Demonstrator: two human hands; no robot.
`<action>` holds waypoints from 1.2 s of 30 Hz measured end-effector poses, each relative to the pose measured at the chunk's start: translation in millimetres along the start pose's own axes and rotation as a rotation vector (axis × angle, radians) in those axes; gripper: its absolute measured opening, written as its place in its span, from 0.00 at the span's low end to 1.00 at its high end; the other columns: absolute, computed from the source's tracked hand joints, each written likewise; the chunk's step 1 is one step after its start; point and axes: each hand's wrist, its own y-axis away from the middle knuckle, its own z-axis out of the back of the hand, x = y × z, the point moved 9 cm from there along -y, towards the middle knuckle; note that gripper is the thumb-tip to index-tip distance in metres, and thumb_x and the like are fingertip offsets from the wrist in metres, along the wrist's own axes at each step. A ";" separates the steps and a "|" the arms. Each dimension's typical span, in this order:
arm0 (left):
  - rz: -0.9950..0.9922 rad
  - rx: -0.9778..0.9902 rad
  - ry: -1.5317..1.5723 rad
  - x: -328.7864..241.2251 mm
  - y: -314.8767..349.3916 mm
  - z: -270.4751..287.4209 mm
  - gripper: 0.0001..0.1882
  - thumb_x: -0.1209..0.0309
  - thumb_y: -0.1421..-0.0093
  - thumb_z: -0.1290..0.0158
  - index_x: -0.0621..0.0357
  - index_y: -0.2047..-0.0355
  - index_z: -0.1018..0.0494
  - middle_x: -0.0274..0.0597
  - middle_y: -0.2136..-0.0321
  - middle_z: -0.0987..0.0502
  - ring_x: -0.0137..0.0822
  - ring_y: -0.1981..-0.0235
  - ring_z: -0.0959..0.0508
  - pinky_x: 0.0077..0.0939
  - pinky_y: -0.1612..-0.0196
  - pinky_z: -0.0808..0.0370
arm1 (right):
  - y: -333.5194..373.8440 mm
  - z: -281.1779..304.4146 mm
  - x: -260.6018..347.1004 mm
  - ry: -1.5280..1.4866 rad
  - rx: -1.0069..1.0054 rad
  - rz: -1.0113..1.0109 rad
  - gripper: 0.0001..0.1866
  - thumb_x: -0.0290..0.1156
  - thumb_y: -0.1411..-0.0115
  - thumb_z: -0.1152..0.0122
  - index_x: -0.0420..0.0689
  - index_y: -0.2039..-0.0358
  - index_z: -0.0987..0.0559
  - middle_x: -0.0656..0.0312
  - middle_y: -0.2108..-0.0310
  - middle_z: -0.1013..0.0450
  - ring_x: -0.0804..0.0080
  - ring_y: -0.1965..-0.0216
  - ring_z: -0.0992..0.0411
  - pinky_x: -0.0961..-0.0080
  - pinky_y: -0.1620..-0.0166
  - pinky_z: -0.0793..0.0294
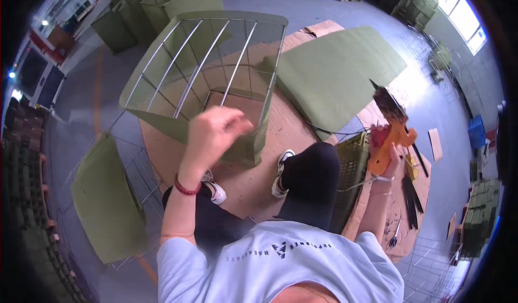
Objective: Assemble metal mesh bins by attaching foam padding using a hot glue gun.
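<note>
In front of me a wire basket frame (197,71) stands upright with olive-green fabric (172,121) around its sides. My left hand (216,130) is held over its near side, fingers curled together; whether anything is pinched in them I cannot make out. Off to the right, my right hand (389,163) grips an orange-handled tool (398,136) with a dark, worn metal head pointing up and away. That tool is well apart from the basket. Beneath it lie black strips (411,200) and a yellow item (411,165) on cardboard.
Stacked green fabric panels (334,71) lie at the far right of the basket. A perforated plastic crate (350,168) stands beside my right knee. Left of me rests another green-covered wire frame (108,200). Scissors (394,241) lie on the right-hand cardboard; more green baskets (156,12) stand behind.
</note>
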 end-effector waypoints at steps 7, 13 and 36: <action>0.290 -0.141 -0.616 135.0 1.7 91.9 0.17 0.63 0.44 0.41 0.65 0.61 0.23 0.52 0.56 0.24 0.43 0.57 0.22 0.33 0.55 0.26 | -47.5 -146.0 -58.8 0.037 0.325 -0.268 0.27 0.35 0.50 0.36 0.37 0.52 0.33 0.51 0.58 0.30 0.50 0.50 0.30 0.56 0.42 0.33; 0.566 0.004 -0.625 179.6 23.1 91.9 0.32 0.59 0.46 0.40 0.72 0.48 0.32 0.61 0.45 0.32 0.52 0.46 0.29 0.40 0.45 0.31 | -60.4 -191.8 -91.8 0.080 0.452 -0.453 0.27 0.35 0.50 0.36 0.37 0.52 0.33 0.52 0.59 0.30 0.53 0.52 0.29 0.58 0.45 0.30; 0.356 -0.229 -0.806 156.2 47.7 126.3 0.15 0.67 0.41 0.47 0.57 0.54 0.24 0.52 0.62 0.21 0.46 0.52 0.25 0.47 0.42 0.35 | -30.4 -323.5 -199.1 0.397 0.786 -0.876 0.16 0.28 0.44 0.37 0.36 0.58 0.29 0.58 0.62 0.26 0.71 0.60 0.25 0.75 0.53 0.25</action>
